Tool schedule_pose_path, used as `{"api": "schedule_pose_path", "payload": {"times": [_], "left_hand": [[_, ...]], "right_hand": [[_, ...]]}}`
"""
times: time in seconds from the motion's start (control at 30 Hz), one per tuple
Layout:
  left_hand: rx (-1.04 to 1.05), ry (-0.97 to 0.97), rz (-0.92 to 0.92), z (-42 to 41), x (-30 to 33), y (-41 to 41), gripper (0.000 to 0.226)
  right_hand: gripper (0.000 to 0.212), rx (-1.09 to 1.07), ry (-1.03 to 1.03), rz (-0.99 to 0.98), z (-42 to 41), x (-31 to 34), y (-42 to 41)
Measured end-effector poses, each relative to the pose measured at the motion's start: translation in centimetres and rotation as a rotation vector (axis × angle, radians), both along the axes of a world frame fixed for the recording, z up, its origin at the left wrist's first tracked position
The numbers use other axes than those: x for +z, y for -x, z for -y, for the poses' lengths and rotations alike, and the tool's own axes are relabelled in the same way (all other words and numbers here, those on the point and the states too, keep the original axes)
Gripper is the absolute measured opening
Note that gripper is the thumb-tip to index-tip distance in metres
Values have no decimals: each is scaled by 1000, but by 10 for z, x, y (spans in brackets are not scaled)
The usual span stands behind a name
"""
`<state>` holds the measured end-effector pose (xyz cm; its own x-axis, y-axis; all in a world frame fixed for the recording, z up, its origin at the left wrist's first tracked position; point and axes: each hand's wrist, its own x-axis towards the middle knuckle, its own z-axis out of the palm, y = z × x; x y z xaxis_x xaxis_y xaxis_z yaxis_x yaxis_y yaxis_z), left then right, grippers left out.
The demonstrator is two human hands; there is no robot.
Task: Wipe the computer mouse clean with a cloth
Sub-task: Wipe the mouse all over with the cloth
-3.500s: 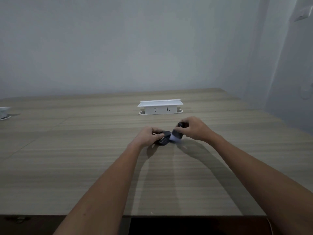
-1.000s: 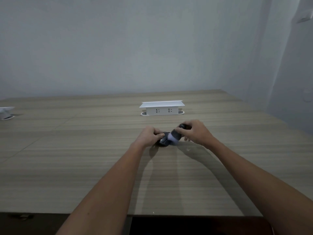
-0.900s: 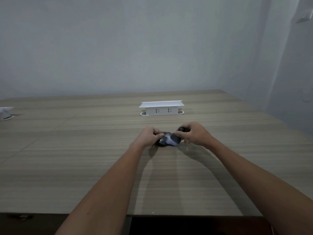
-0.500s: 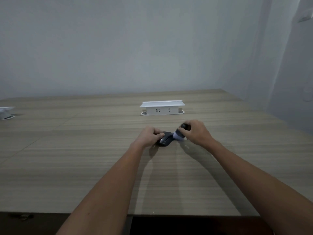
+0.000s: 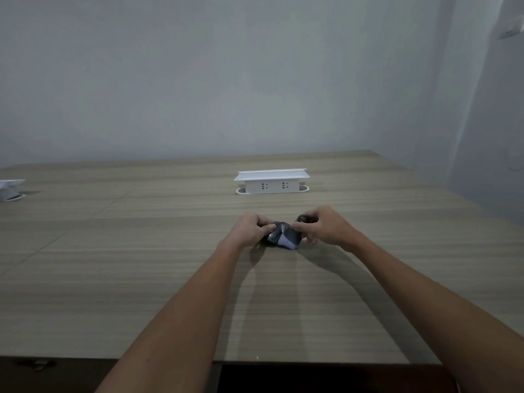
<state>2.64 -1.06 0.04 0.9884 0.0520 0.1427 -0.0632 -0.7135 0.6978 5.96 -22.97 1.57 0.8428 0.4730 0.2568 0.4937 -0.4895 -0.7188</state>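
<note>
A small black computer mouse (image 5: 272, 236) rests on the wooden table (image 5: 141, 251) between my two hands. My left hand (image 5: 249, 226) grips its left side, thumb and fingers closed on it. My right hand (image 5: 323, 226) pinches a dark cloth with a pale lilac edge (image 5: 289, 240), which lies pressed over the right half of the mouse. A dark bunch of the cloth (image 5: 303, 218) sticks out above my right fingers. Most of the mouse is hidden by cloth and fingers.
A white pop-up socket box (image 5: 271, 182) stands on the table behind my hands. A white object (image 5: 10, 190) is cut off at the far left edge. The table's front edge (image 5: 312, 361) runs near my elbows. A wall closes the right side.
My right hand has dragged the cloth leftward and nearer, from the mouse's right end over its top. The left hand has stayed on the mouse.
</note>
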Motion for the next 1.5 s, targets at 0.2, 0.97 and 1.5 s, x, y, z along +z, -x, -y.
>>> {"api": "schedule_pose_path", "payload": {"times": [0.2, 0.97, 1.5], "left_hand": [[18, -1, 2, 1, 0, 3, 22], [73, 214, -146, -1, 11, 10, 40], [-186, -215, -175, -19, 29, 10, 77]], "right_hand": [[27, -170, 20, 180, -3, 0, -4], [34, -189, 83, 129, -18, 5, -6], [28, -134, -106, 111, -12, 21, -3]]}}
